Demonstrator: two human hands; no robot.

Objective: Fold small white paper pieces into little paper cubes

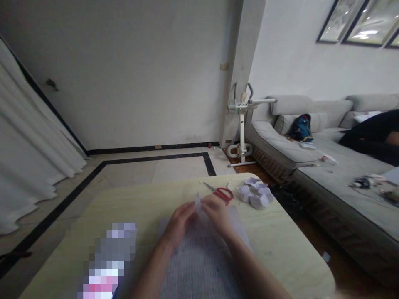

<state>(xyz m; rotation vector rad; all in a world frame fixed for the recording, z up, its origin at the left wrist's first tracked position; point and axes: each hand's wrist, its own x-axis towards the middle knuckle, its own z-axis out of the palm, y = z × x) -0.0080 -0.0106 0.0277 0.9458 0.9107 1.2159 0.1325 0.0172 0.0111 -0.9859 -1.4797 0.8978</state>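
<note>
Between my two hands stands a small piece of white paper (198,202), its tip pointing up. My left hand (182,220) pinches it from the left, and my right hand (215,211) grips it from the right. Under my forearms lies a large printed sheet (199,265), its writing too blurred to read. Just beyond my right hand are scissors with red handles (225,194), blades pointing to the far left. Farther right, several folded paper pieces (261,198) form a rough ring on the table. My fingertips are partly hidden behind the hands.
The pale wooden table (280,241) has rounded corners. A pixelated object (106,261) lies at its left. To the right stands a grey sofa (327,178) with a blue backpack (301,128) and a partly visible person (374,137). A white exercise machine (242,128) stands by the wall.
</note>
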